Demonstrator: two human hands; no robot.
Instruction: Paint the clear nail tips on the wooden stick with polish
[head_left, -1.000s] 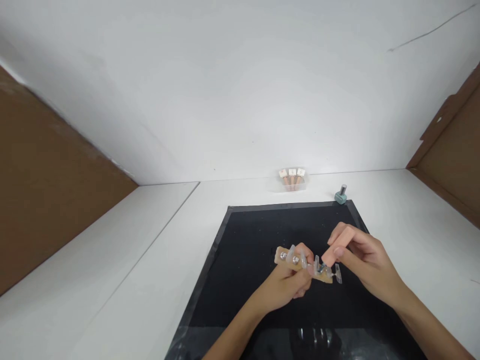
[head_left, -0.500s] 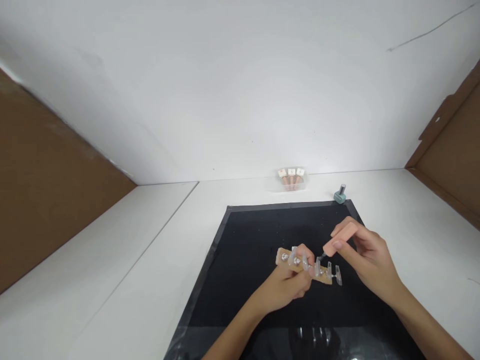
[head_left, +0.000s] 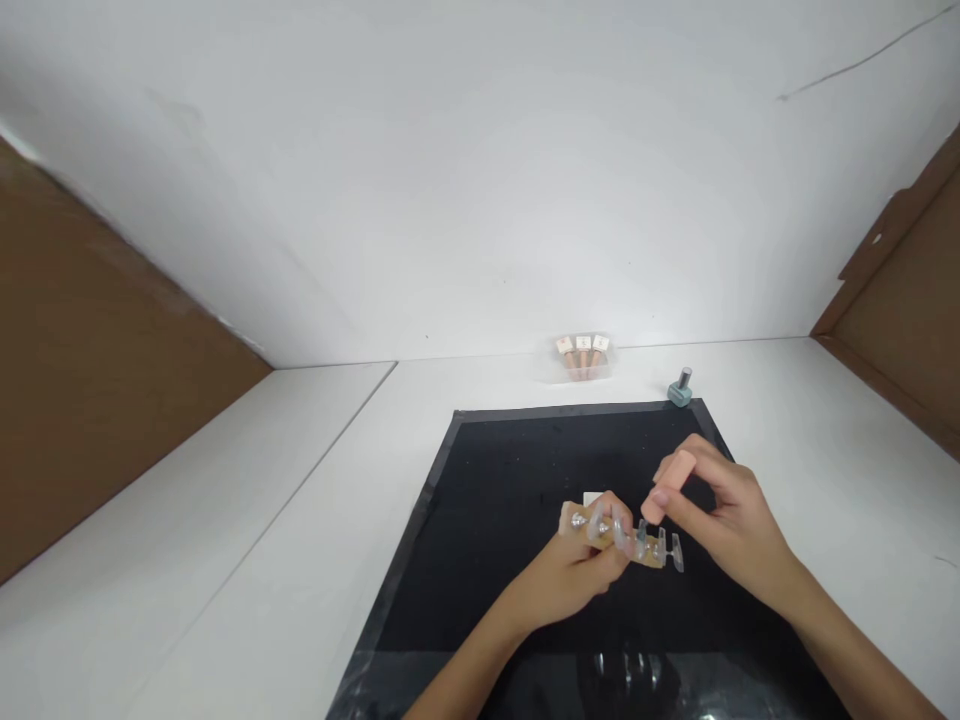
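My left hand is closed around a tan wooden strip that carries several clear nail tips on metal studs, held just above the black mat. My right hand pinches a pink cap-like handle whose tip points down at the nail tips in the middle of the strip. A small white piece lies on the mat just behind the strip.
A teal nail polish bottle stands uncapped at the mat's far right corner. A clear box with three pinkish items sits against the white back wall. Brown boards rise at the left and right of the white table.
My right hand has tilted the pink handle more upright and brought its tip lower and left onto the nail tips. The strip in my left hand has shifted slightly right.
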